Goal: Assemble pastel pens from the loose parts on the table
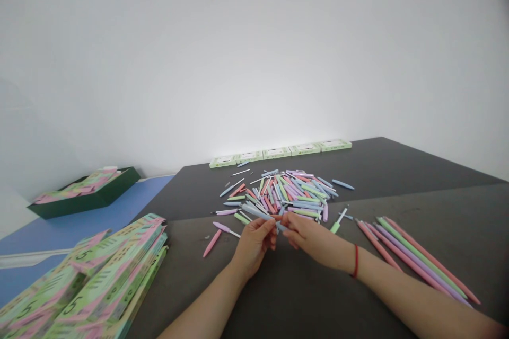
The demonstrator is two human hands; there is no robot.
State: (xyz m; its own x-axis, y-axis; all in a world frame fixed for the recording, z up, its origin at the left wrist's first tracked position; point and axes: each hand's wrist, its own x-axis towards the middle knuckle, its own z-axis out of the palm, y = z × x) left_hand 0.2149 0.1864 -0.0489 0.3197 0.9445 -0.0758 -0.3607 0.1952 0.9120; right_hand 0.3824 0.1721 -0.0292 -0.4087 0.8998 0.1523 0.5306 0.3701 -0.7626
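Observation:
A heap of pastel pens and pen parts in pink, green, blue and purple lies on the dark table. At its near edge my left hand pinches a light blue pen that angles up to the left. My right hand, a red string round its wrist, meets it fingertip to fingertip and pinches a small blue piece at the pen's near end. Both hands are closed.
Several assembled pens lie in a row at right. Light green flat boxes line the table's far edge. A stack of pink and green cards sits at lower left. A dark green tray rests on a blue surface.

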